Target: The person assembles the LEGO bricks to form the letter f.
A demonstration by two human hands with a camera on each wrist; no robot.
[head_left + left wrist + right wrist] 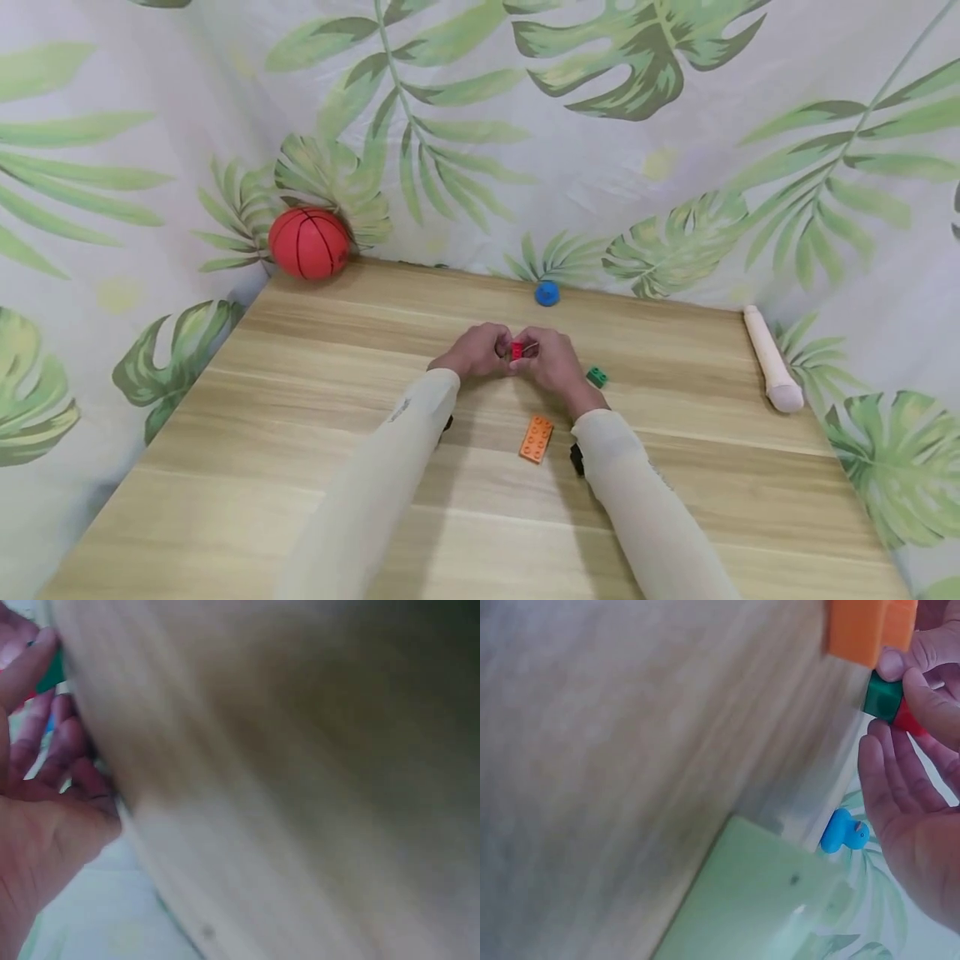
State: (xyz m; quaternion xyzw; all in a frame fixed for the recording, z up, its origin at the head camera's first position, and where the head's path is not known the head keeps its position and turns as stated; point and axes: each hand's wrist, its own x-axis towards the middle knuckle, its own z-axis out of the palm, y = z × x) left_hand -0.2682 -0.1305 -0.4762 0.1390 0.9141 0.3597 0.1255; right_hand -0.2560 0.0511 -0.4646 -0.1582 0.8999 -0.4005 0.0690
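Note:
Both hands meet over the middle of the table. Between their fingertips is a small red toy brick (517,352), studs showing, against a green brick (883,697) seen in the wrist views. My left hand (480,350) pinches the green brick, its thumb on one side. The right hand (551,360) holds the red brick between thumb and fingers, and its other fingers stretch out below in the right wrist view. Another green brick (597,377) lies just right of the right wrist. An orange brick (536,439) with several studs lies nearer, between the forearms.
A blue toy (547,293), duck-like in the right wrist view, stands near the table's back edge. At the back left corner sits a red ball (309,243); a pale stick with a rounded end (772,358) lies along the right edge. Leaf-patterned cloth (465,150) hangs behind the table.

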